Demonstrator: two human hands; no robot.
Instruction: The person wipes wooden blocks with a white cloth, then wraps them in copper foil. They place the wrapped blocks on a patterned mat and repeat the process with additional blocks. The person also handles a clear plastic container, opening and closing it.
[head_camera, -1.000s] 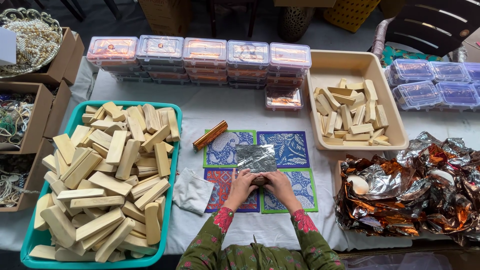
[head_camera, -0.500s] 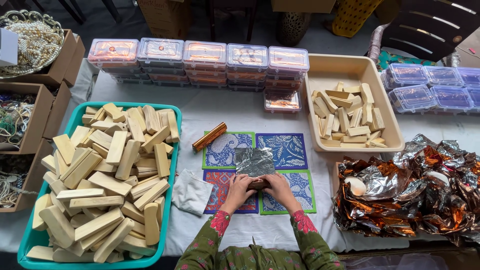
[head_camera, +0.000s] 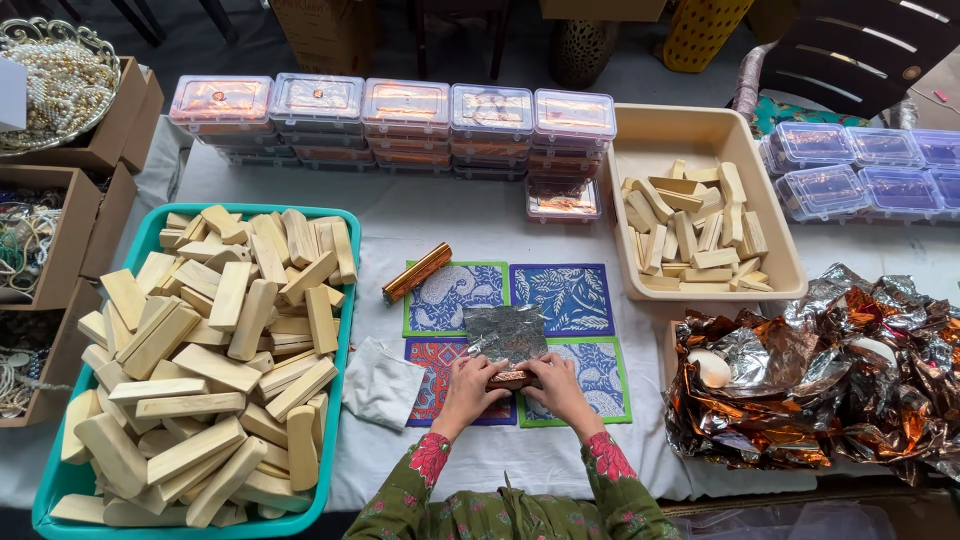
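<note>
Both hands (head_camera: 515, 385) press crinkled silver foil (head_camera: 507, 335) around a rectangular bar (head_camera: 511, 379).

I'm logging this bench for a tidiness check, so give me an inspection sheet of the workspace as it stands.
Surface: white cloth-covered table with four patterned mats in the middle.
Job's things: small bar half rolled in a foil sheet; one wrapped bar lies apart, upper left of the mats.
Clutter: teal tub heaped with pale wooden blocks; beige tray with more blocks; crumpled foil pile; folded white cloth.
Grippers: left hand and right hand both press on the bar's ends.
Cables: nothing seen.
Surroundings: rows of lidded clear boxes; cardboard boxes of beads at left.
</note>
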